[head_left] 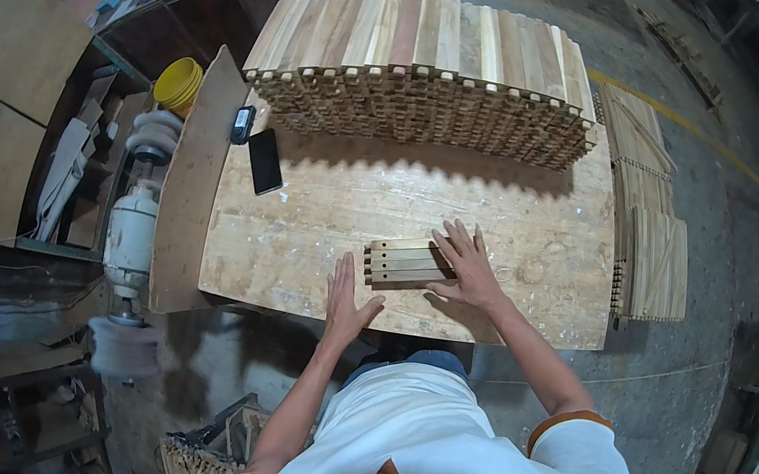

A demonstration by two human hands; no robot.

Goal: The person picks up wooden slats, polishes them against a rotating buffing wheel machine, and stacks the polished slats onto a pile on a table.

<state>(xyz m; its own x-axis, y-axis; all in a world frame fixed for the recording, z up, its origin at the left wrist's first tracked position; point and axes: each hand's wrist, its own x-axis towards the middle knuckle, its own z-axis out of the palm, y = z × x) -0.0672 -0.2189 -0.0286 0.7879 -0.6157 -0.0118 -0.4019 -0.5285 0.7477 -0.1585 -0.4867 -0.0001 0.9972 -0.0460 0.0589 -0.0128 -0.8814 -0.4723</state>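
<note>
Several short wooden slats [402, 265] lie side by side near the front of the wooden worktable [293, 268]. Small dark holes and peg-like tenons show at their left ends. My right hand [467, 271] rests over their right ends with its fingers spread, hiding that part of them. Just left of the slats, my left hand [349, 307] is at the table's front edge. Its thumb stands apart from the outstretched fingers, and nothing is in it.
A tall stack of tenoned slats [422, 52] spans the table's back. A black phone [265, 162] and a small dark device [243, 125] lie at the left, beside an upright board [193, 184]. Beyond it stands a buffing machine [129, 244]. More stacked wood [656, 265] is at the right.
</note>
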